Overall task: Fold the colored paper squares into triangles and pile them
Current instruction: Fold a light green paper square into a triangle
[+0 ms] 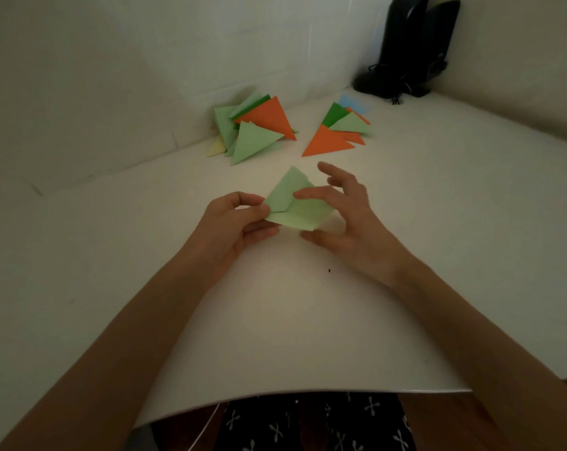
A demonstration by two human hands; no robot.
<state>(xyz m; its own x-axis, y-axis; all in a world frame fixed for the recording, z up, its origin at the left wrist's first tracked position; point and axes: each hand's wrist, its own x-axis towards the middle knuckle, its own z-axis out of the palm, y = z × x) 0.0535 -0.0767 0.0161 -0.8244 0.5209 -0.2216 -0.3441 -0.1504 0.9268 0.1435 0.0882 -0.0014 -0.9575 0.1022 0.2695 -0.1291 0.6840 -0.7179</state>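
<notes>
Here, a partly folded light green paper [285, 190] was held just above the white surface [438, 229], in the middle and near the person. The left hand [230, 226] pinched its left corner between curled fingers and thumb. The right hand [350, 219] was spread and relaxed, its index finger [311, 193] resting on the top flap and its thumb at the paper's near edge. Farther back lay two piles of folded triangles: a left pile [256, 135] of light green, orange and yellow, and a right pile [334, 141] of orange, green and blue. Two black upright devices [412, 47] stood in the far right corner.
</notes>
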